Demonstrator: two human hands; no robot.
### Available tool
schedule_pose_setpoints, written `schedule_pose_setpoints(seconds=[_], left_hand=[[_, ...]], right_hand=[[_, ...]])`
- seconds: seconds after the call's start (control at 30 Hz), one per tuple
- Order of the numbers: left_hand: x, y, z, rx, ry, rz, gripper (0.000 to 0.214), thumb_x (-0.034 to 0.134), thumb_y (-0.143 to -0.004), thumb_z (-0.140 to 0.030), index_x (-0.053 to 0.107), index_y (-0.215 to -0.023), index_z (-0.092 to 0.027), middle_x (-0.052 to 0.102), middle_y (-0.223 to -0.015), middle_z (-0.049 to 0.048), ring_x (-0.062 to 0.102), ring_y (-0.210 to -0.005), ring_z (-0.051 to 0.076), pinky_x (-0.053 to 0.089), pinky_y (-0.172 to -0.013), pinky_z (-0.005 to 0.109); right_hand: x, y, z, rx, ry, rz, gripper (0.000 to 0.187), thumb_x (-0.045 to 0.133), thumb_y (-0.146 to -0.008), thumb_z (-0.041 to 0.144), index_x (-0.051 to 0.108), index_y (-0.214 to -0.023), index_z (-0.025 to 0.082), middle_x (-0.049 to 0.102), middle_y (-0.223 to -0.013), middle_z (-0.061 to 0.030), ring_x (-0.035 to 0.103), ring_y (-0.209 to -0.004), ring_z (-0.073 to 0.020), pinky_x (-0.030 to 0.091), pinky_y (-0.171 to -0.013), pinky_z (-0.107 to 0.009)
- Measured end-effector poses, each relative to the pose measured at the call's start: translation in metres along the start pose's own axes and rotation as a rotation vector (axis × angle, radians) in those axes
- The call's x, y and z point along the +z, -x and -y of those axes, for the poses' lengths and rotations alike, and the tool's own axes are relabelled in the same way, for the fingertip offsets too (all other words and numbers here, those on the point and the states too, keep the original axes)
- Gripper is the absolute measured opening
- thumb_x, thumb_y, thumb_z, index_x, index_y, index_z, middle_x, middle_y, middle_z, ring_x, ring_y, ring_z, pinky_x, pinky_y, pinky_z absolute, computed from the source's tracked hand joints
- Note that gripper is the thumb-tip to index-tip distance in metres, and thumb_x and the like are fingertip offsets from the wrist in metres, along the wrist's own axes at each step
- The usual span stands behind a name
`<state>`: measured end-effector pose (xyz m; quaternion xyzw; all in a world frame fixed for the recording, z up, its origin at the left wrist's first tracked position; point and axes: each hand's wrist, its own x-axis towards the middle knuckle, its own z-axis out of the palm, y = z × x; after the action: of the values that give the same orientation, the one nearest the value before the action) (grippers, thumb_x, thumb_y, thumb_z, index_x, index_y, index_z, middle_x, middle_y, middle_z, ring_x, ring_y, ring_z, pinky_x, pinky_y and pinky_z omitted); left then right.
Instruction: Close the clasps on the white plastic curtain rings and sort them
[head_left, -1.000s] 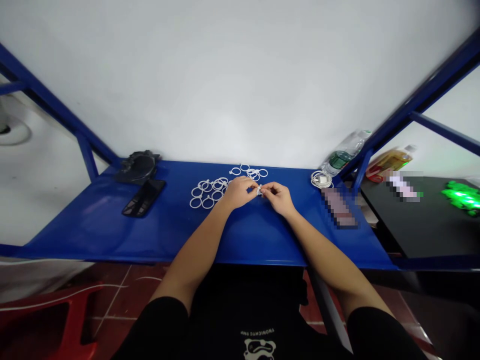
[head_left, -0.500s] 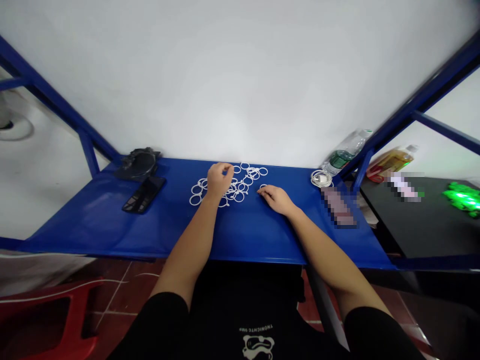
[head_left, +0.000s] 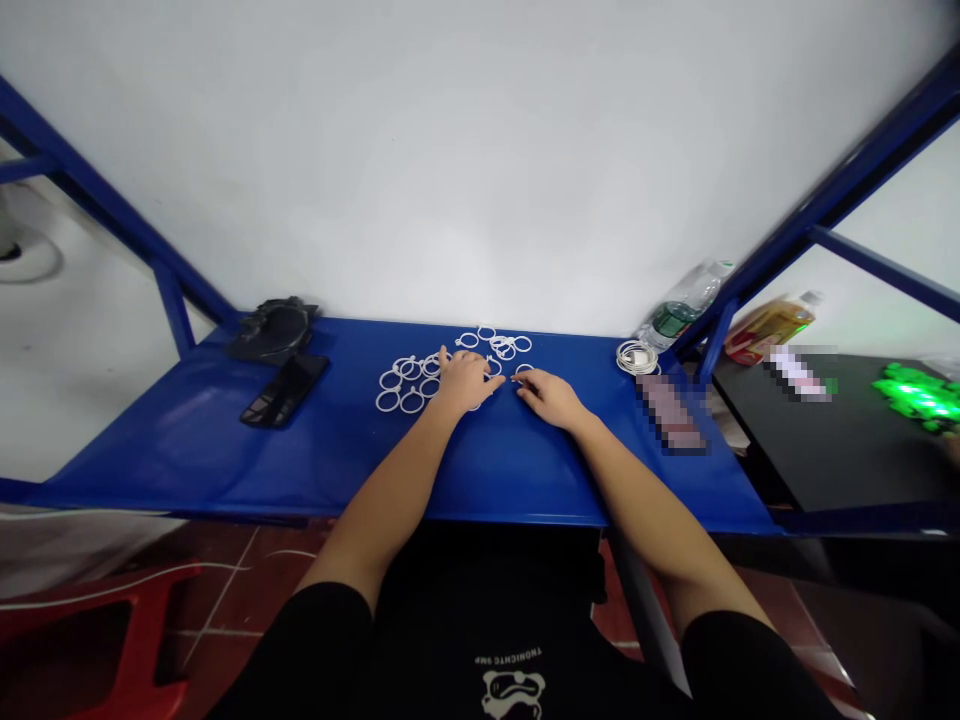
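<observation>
Many white curtain rings (head_left: 412, 401), each with a small eyelet, lie in a loose, partly overlapping spread on the blue tabletop (head_left: 360, 460). My left hand (head_left: 463, 382) rests palm down over the right part of the spread, its fingers apart and its thumb pointing right; the rings beneath it are partly hidden. To the right, my right hand (head_left: 551, 398) has its fingers curled in a loose pinch at the tabletop. A single white curtain ring (head_left: 525, 367) shows just behind its fingertips, and its near side is covered by them.
A black phone (head_left: 285, 391) and a dark object (head_left: 274, 328) lie at left. At right are a coiled white cable (head_left: 637, 358), a blurred-out item (head_left: 671, 413) and a clear bottle (head_left: 686, 305). Blue frame bars slant up both sides; a white wall stands behind.
My left hand has come down and to the right, and its fingers have spread over the rings. More rings at the left are uncovered. My right hand has stayed almost still.
</observation>
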<state>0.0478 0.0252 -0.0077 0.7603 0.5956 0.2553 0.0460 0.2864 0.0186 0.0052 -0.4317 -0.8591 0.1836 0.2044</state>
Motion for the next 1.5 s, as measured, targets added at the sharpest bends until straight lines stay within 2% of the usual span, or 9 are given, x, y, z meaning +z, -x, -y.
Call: schedule_pose_setpoints(seconds=[0.17,0.33,0.4,0.53,0.7,0.97,1.17,1.33,1.5], left_hand=[[-0.001,-0.005,0.005,0.032,0.02,-0.07,0.053,0.075,-0.092,-0.062,0.065,-0.058,-0.023,0.074,-0.081,0.0084,0.066,-0.104,0.035,0.02,-0.123,0.078],[-0.003,-0.002,-0.001,-0.002,-0.014,-0.069,0.019,0.08,-0.091,-0.044,0.079,-0.096,-0.025,0.079,-0.1,0.0097,0.067,-0.108,0.036,0.021,-0.124,0.076],[-0.004,0.001,-0.004,-0.001,-0.04,-0.05,0.02,0.079,-0.092,-0.038,0.079,-0.107,-0.025,0.079,-0.108,0.0121,0.066,-0.113,0.037,0.021,-0.124,0.075],[-0.005,0.003,-0.008,0.009,-0.08,-0.018,0.011,0.072,-0.094,-0.03,0.081,-0.098,-0.023,0.077,-0.108,0.0134,0.065,-0.114,0.037,0.022,-0.124,0.074],[-0.004,-0.001,-0.01,0.036,0.001,-0.106,0.016,0.065,-0.095,-0.019,0.072,-0.081,-0.023,0.077,-0.092,0.0079,0.067,-0.1,0.03,0.028,-0.121,0.07],[-0.009,-0.007,-0.019,0.143,0.261,-0.348,0.017,0.064,-0.09,-0.008,0.065,-0.094,-0.024,0.077,-0.091,0.003,0.07,-0.086,0.024,0.043,-0.116,0.057],[-0.015,-0.001,-0.023,0.298,0.366,-0.232,0.04,0.053,-0.094,-0.006,0.069,-0.126,-0.022,0.079,-0.114,0.0084,0.074,-0.105,0.024,0.058,-0.095,0.041],[-0.015,0.002,-0.027,0.407,0.332,-0.13,0.038,0.05,-0.093,-0.005,0.079,-0.109,-0.023,0.078,-0.11,0.0052,0.074,-0.1,0.021,0.059,-0.093,0.038],[-0.015,0.003,-0.026,0.403,0.349,-0.145,0.037,0.05,-0.092,-0.004,0.08,-0.105,-0.022,0.078,-0.107,0.0054,0.074,-0.097,0.02,0.059,-0.089,0.036]], right_hand=[[0.001,0.0,0.001,0.011,-0.006,-0.058,0.035,0.063,-0.101,0.023,0.068,-0.135,0.022,0.074,-0.102,-0.0057,0.07,-0.09,-0.0216,0.056,-0.083,-0.034],[0.004,-0.002,0.006,0.022,0.079,-0.062,0.04,0.057,-0.104,0.023,0.064,-0.144,0.023,0.068,-0.136,-0.0121,0.069,-0.118,-0.0261,0.057,-0.094,-0.036],[0.007,-0.005,0.009,0.047,0.127,-0.026,0.045,0.057,-0.105,0.024,0.061,-0.15,0.023,0.067,-0.14,-0.013,0.069,-0.12,-0.0277,0.057,-0.094,-0.036],[0.008,-0.009,0.013,0.088,0.217,0.015,0.044,0.055,-0.107,0.026,0.063,-0.151,0.022,0.071,-0.132,-0.0144,0.072,-0.113,-0.0286,0.057,-0.09,-0.035],[0.0,-0.003,0.007,0.022,0.182,0.049,0.028,0.056,-0.107,0.024,0.077,-0.125,0.024,0.076,-0.119,-0.0104,0.073,-0.105,-0.0245,0.055,-0.092,-0.034],[0.001,-0.003,-0.008,-0.014,-0.186,-0.211,0.027,0.06,-0.104,0.036,0.079,-0.116,0.02,0.08,-0.102,-0.0082,0.073,-0.087,-0.0207,0.057,-0.084,-0.034],[0.002,-0.002,-0.003,-0.014,-0.301,-0.259,0.029,0.059,-0.103,0.039,0.078,-0.116,0.021,0.081,-0.099,-0.0067,0.073,-0.083,-0.0201,0.057,-0.08,-0.033],[-0.001,-0.001,-0.003,-0.061,-0.286,-0.326,0.027,0.055,-0.105,0.038,0.077,-0.111,0.021,0.081,-0.101,-0.0074,0.074,-0.092,-0.0214,0.058,-0.089,-0.036],[-0.004,-0.001,-0.003,-0.115,-0.255,-0.349,0.028,0.054,-0.108,0.041,0.075,-0.109,0.022,0.079,-0.1,-0.0076,0.073,-0.091,-0.0215,0.057,-0.088,-0.036]])
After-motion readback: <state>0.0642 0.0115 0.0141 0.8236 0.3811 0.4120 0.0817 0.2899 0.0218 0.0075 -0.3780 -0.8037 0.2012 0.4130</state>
